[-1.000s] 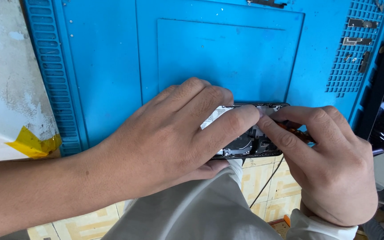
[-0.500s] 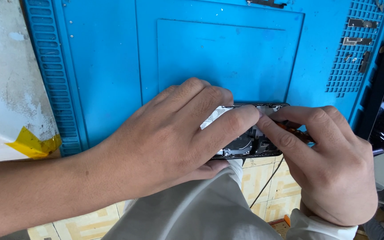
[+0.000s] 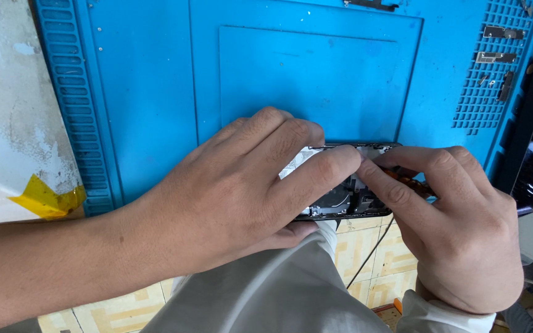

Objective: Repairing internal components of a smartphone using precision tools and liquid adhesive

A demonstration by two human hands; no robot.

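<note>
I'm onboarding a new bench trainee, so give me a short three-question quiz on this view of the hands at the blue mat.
1. True or false: the opened device lies at the near edge of the blue work mat.
2. Which hand covers most of the device? A) left hand B) right hand C) neither
3. Fill in: the yellow tape sticks to the worn ____ surface left of the mat.

Key
1. True; it sits at the mat's edge, above the tiled floor.
2. A; the right hand only meets it at the right end, index finger on its inner parts.
3. white.
</note>
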